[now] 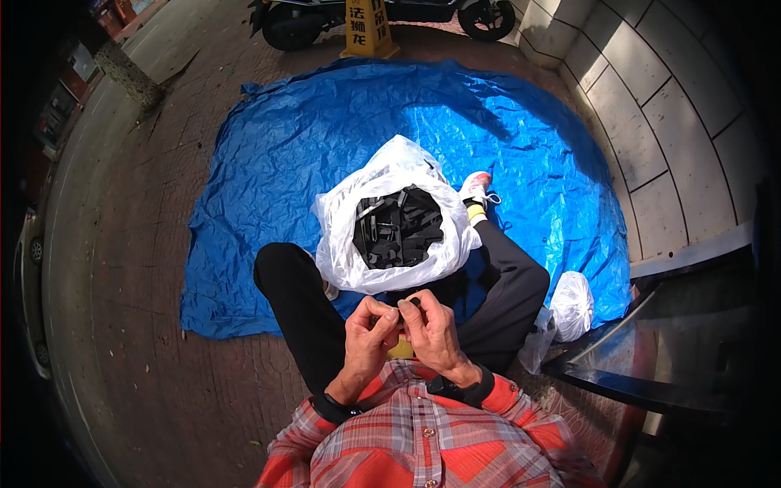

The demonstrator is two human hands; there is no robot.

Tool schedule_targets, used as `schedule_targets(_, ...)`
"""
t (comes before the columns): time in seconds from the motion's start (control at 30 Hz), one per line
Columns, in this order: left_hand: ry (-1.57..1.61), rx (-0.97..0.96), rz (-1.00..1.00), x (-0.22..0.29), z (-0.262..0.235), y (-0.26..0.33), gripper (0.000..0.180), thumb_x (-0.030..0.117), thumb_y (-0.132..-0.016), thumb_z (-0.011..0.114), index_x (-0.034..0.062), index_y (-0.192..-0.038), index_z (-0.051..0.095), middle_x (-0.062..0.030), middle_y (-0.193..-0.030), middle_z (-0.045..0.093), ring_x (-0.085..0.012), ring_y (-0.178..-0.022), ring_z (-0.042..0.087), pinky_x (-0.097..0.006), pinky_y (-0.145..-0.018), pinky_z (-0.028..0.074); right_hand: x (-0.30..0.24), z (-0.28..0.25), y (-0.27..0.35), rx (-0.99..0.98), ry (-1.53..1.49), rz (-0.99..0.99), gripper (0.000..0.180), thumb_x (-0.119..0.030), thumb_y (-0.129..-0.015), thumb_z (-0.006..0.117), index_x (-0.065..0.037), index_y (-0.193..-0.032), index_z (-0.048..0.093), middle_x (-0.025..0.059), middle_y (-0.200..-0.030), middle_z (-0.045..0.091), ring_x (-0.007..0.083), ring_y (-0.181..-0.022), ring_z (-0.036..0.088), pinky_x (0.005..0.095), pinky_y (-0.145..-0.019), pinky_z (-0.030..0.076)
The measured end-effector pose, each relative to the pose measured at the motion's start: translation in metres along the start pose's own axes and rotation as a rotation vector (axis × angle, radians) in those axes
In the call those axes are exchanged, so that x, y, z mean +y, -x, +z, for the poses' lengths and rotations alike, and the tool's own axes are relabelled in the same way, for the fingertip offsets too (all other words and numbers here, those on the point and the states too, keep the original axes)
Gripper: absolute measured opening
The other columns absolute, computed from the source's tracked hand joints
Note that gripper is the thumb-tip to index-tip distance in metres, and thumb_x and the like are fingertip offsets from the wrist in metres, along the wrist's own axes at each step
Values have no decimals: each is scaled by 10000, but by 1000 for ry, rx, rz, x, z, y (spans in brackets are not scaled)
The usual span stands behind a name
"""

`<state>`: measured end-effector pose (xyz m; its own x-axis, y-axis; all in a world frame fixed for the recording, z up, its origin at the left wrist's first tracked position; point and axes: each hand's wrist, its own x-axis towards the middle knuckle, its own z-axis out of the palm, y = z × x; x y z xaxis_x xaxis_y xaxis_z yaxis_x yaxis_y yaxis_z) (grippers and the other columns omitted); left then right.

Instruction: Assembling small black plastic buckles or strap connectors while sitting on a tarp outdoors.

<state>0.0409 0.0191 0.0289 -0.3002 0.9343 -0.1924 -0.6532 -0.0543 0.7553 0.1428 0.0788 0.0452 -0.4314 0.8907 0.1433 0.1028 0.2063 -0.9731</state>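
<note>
My left hand (368, 336) and my right hand (431, 329) meet just in front of my chest, fingers curled together. A small black plastic part (414, 302) is pinched at my right fingertips, and the left fingers close in beside it. A yellowish object (400, 349) shows under the hands, mostly hidden. Right beyond the hands, between my knees, stands an open white plastic bag (342, 236) filled with several black plastic parts (397, 228).
I sit with black-trousered legs on a blue tarp (285, 146) spread over brick paving. A smaller white bag (572, 305) lies at my right. A dark glass-topped edge (651, 358) is at lower right, a tiled wall at upper right, a yellow sign (368, 28) and scooter behind.
</note>
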Motion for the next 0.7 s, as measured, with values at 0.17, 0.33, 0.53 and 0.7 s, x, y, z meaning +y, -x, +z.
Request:
schedule_targets(0.17, 51, 19, -127, 7, 8, 0, 149, 142, -855, 586, 34, -833, 486, -30, -694, 531, -38, -497, 375, -182, -426, 270, -1, -7, -3, -24, -144, 186, 199, -178, -893, 515, -8, -792, 496, 10, -530, 482, 54, -444, 441, 224, -406, 356)
schedule_targets(0.33, -46, 48, -183, 5, 5, -2, 155, 132, -839, 609, 40, -827, 485, -23, -658, 520, -37, -468, 360, -181, -403, 260, 1, -5, -2, 25, 63, -60, 207, -182, -896, 512, -8, -785, 496, 9, -537, 483, 48, -444, 431, 218, -403, 337)
schedule_targets(0.53, 0, -25, -206, 3, -2, -1, 147, 125, -848, 594, 44, -842, 471, -40, -692, 527, -51, -510, 390, -182, -440, 302, 0, -12, 1, -47, -77, 146, 228, -210, -903, 502, -14, -788, 497, -1, -542, 478, 40, -448, 424, 203, -403, 340)
schedule_targets(0.7, 89, -74, -210, 4, 0, 0, 146, 144, -862, 573, 38, -885, 475, -55, -743, 541, -49, -535, 390, -177, -455, 303, -2, -13, 2, -55, -184, 260, 239, -230, -904, 501, -19, -792, 496, -11, -558, 472, 31, -456, 428, 189, -403, 353)
